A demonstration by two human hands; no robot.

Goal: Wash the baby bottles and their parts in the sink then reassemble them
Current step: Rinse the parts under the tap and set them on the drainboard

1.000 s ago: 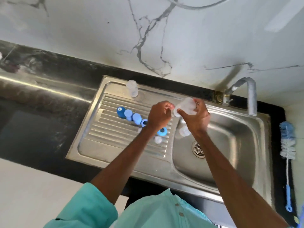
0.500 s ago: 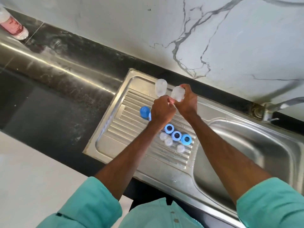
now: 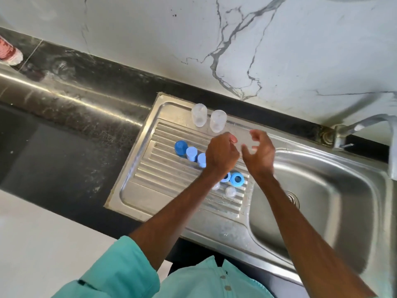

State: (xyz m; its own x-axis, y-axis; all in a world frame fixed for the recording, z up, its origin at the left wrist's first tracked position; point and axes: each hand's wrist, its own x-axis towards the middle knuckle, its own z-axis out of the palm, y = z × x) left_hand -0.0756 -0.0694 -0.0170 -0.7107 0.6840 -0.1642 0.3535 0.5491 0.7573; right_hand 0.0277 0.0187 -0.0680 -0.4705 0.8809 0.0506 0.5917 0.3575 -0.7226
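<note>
Drainboard (image 3: pixel 137 190) with two clear bottles (image 3: pixel 199 114), three blue caps (image 3: pixel 191 153)

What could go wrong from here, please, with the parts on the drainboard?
The two clear bottles stand close together just beyond the left hand and right hand; either might knock one over. The small clear teat and blue ring lie near the basin edge beside the left forearm, which could sweep them in.

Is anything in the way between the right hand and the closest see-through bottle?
Nothing visible is. The right hand is open above the drainboard, and the nearest clear bottle stands just beyond its fingertips, with only bare steel between them.
</note>
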